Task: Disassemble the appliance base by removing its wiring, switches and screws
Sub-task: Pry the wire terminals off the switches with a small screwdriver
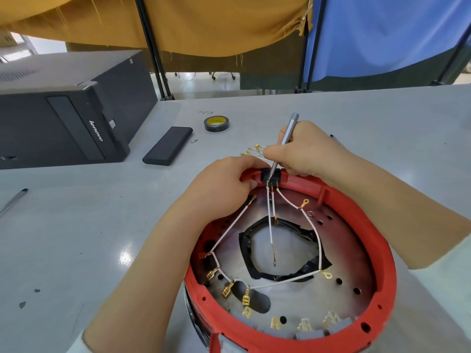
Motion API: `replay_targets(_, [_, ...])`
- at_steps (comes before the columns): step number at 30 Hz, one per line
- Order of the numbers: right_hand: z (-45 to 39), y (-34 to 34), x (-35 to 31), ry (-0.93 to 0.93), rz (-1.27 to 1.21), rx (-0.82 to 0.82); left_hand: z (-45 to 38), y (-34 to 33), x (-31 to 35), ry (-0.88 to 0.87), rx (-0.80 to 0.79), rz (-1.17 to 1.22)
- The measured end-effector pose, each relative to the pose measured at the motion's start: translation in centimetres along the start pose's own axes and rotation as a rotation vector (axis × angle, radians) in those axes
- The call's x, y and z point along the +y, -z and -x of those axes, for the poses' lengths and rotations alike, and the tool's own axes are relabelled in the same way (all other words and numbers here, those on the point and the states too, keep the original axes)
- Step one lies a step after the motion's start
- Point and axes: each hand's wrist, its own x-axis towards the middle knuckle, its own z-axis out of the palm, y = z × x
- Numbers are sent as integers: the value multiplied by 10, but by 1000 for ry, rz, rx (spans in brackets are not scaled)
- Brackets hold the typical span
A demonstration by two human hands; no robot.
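Observation:
A round red appliance base (367, 240) lies open side up at the table's near edge. White wires (270, 225) with brass terminals run from a black switch (270, 177) set in the far rim. My left hand (224, 184) grips the red rim just left of the switch. My right hand (303, 151) holds a slim grey screwdriver (288, 137), its tip on the top of the switch. Several brass spade terminals (228, 289) sit along the near inner wall. Black tape (300, 272) rings the middle opening.
A black computer tower (66, 108) lies at the left. A black flat case (168, 145), a small bit (194, 141) and a roll of black tape (216, 123) lie behind the base. Loose brass terminals (252, 150) lie near the switch. A pen (14, 201) lies far left.

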Motion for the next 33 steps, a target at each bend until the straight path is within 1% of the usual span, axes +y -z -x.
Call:
replay_targets(3, [12, -2, 3, 179, 38, 137, 0, -1, -1, -7, 13, -7])
replay_targets(5, [19, -5, 7, 234, -75, 181, 0, -2, -3, -14, 21, -15])
replay_targets(7, [24, -7, 11, 227, -183, 163, 0, -2, -3, -18, 25, -17])
replay_targets(8, [25, -8, 12, 229, -180, 164, 0, -2, -3, -19, 27, -17])
replay_targets(11, [22, -9, 13, 257, -54, 235, 0, -3, -2, -21, 31, -16])
replay_targets(13, [22, -11, 14, 264, -14, 256, 0, -3, -2, -21, 31, -19])
replay_targets(16, [21, -12, 16, 294, 7, 252, 1, -2, -2, -20, 28, -15])
replay_targets(21, [21, -12, 18, 334, -2, 301, 1, -2, -2, -26, 22, -11])
replay_targets(29, [22, -15, 15, 373, 16, 272, 0, -2, -2, -23, 24, -19])
replay_targets(33, [15, -14, 13, 293, -13, 237, 1, -1, -1, -21, 20, -8])
